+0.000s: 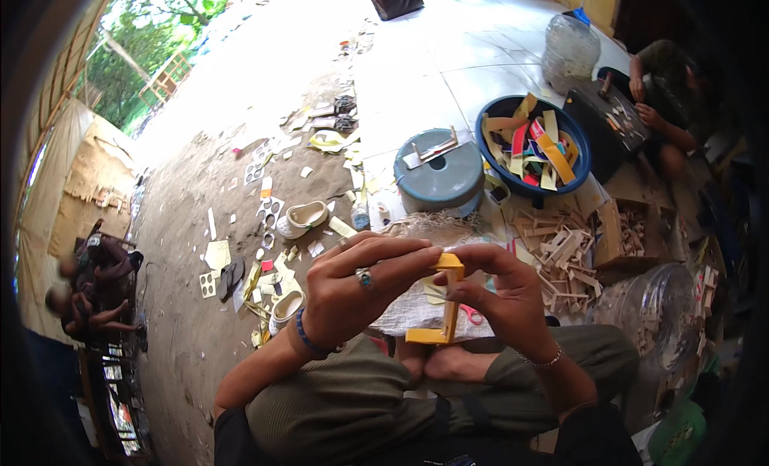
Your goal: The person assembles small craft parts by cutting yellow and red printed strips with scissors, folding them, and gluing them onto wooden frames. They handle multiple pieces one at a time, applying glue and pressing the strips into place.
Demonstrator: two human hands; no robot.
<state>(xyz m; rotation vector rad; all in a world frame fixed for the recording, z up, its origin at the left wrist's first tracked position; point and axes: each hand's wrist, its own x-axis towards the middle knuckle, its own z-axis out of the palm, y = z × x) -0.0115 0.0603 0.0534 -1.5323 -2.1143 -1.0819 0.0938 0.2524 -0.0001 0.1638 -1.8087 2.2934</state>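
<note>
Piece in hand: yellow foam frame [443,302], held above the lap, in front of the white woven sack [416,306].
Left hand [352,286]: fingers pinched shut on the frame's top corner.
Right hand [505,294]: fingertips gripping that corner too.
Progress: frame looks joined; top corner being pressed.
Nearby: pile of wooden pieces [561,262], blue basin of foam strips [535,145].

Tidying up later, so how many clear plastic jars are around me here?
2. One clear plastic jar stands at upper right beyond the blue basin; another clear jar lies at right beside the pile of wooden pieces. Others may be hidden outside the view.
</note>
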